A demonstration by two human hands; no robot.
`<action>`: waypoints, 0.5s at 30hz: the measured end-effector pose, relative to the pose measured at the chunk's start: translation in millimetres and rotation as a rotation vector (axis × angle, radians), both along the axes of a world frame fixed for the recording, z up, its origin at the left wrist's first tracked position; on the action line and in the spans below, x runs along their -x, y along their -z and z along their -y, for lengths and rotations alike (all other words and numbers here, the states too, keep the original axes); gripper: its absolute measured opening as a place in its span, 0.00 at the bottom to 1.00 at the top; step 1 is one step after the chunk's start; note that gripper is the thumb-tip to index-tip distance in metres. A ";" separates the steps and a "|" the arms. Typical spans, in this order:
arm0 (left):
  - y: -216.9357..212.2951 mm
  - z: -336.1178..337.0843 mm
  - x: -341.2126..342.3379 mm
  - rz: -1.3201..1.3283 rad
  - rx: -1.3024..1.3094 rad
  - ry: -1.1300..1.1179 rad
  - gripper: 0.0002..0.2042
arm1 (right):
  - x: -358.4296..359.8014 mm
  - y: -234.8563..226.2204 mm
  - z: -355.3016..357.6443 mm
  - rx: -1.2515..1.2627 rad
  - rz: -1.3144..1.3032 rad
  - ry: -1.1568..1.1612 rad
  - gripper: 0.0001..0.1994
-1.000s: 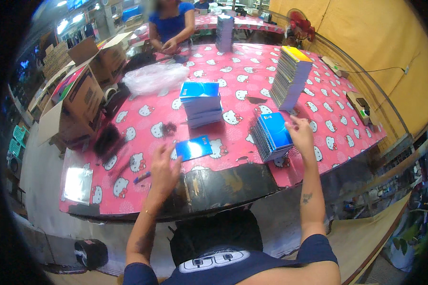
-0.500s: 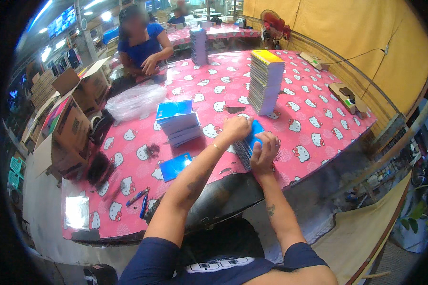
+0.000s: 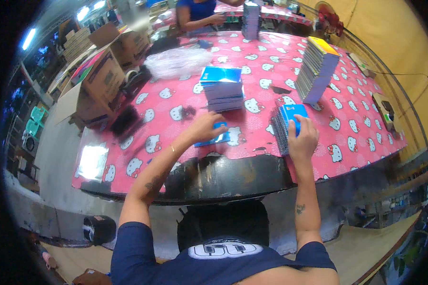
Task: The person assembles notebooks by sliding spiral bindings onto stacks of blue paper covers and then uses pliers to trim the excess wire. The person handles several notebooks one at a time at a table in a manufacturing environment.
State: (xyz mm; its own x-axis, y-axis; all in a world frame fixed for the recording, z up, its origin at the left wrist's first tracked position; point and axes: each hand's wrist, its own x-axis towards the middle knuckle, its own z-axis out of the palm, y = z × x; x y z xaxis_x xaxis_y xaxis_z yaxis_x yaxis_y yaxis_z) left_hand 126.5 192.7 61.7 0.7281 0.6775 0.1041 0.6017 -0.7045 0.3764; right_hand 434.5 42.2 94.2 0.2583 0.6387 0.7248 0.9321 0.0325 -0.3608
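Observation:
My right hand (image 3: 303, 137) is wrapped around the near end of a small stack of spiral notebooks (image 3: 294, 112) with a blue cover on top. The dark coil edge faces left, and my thumb rests on the cover. My left hand (image 3: 207, 127) is over a flat blue notebook (image 3: 218, 137) near the table's front edge. Its thumb and fingers are apart, and part of the notebook is hidden beneath them. Beyond that hand stands a stack of blue-covered notebooks (image 3: 221, 90). A taller stack with a yellow top (image 3: 316, 71) rises beyond my right hand.
Crumpled clear plastic (image 3: 178, 61) lies at the far left of the pink patterned table (image 3: 252, 126). Open cardboard boxes (image 3: 100, 88) stand along the left. A co-worker in blue (image 3: 192, 16) is across the table, near another notebook stack (image 3: 251, 21). A black chair (image 3: 223, 221) is below the front edge.
My left hand has left the spiral notebooks and moved left to the flat blue notebook. My right hand stays on the stack. The view has shifted, and the co-worker's upper body is out of frame.

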 end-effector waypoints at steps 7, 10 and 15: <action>58.0 115.2 18.1 0.010 -0.027 0.095 0.49 | 88.1 35.0 53.9 0.194 -0.033 -0.654 0.33; 46.3 193.7 31.0 -0.043 -0.093 0.242 0.43 | 96.7 54.0 96.9 0.529 0.119 -1.005 0.45; 39.7 203.5 36.2 0.200 0.121 0.149 0.26 | 100.2 80.0 105.0 0.339 -0.012 -0.939 0.30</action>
State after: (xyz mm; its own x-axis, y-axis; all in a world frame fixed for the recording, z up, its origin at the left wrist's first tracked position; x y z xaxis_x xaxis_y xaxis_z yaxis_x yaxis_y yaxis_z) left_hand 90.3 -10.7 21.9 0.7938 0.5805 0.1813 0.3996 -0.7226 0.5640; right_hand 334.3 -62.7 14.2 -0.4517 0.7602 0.4670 0.5774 0.6481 -0.4966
